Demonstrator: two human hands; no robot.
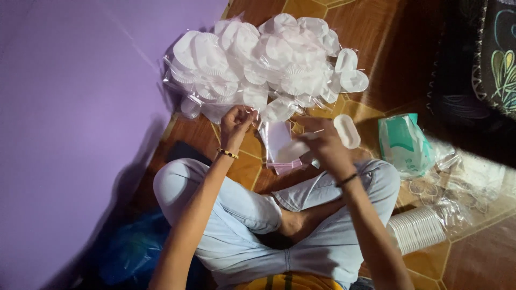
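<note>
Now both hands w/ clear bag

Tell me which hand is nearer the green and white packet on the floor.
Right. The right hand works just left of the green and white packet; the left hand is farther off, beyond the right one.

Both hands raised – clear bag, heap of bagged white cups

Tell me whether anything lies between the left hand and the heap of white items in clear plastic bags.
Nothing visible does: the left hand sits right at the near edge of the heap of bagged white items.
</note>
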